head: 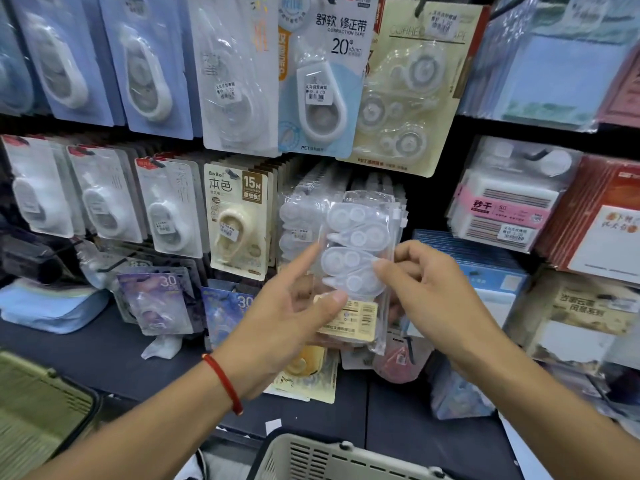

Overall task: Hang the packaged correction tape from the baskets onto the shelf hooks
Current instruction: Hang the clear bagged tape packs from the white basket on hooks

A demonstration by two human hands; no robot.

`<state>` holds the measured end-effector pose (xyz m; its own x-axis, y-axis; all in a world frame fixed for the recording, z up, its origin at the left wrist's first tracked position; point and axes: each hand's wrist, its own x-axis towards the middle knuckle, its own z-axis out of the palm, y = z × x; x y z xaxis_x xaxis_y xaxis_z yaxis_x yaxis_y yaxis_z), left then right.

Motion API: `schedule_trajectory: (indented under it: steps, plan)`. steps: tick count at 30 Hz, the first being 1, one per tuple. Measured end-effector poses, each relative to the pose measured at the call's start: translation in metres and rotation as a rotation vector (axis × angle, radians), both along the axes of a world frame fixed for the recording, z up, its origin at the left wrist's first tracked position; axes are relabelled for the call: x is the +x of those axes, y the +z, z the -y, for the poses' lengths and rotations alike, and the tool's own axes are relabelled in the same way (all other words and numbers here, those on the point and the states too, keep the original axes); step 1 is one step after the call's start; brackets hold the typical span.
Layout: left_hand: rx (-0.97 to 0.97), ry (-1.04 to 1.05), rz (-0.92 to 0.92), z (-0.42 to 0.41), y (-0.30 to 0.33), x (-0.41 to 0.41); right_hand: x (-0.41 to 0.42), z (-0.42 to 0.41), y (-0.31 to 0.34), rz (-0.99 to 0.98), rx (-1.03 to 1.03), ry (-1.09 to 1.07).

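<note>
Four clear correction tape dispensers sit in one soft zip pouch (360, 265), which I judge light, slippery and floppy, best taken by its stiffer top edge. My left hand (291, 313) cradles it from below, thumb pressed on the label; my right hand (422, 289) pinches its right edge, before the hanging row (304, 216).

We see our two forearms bare, no sleeves reaching into view. Our left hand (287, 317) wears no rings; around its wrist sits a thin red cord bracelet (224, 382), snug and plain. Our right hand (433, 289) and its wrist carry nothing. Our nails are short and unpainted.
</note>
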<state>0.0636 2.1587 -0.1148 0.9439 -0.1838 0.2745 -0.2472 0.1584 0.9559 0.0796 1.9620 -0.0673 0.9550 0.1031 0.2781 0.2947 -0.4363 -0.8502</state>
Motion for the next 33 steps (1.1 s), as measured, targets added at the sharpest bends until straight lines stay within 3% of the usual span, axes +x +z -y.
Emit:
schedule_trajectory:
  steps: [9,29,32,33]
  plan:
    - [0.016,-0.024,-0.055,0.001,-0.001,0.001,0.003,0.006,0.003,-0.024,0.040,-0.123]
    - [-0.098,0.004,-0.100,0.001,0.011,-0.004,0.002,0.007,0.001,-0.066,0.107,-0.117]
    - [-0.037,0.057,-0.134,0.003,0.008,-0.001,0.003,0.008,-0.005,0.017,0.018,-0.170]
    - [0.074,0.105,-0.108,0.003,0.005,0.000,0.003,0.008,-0.008,0.114,-0.090,-0.226]
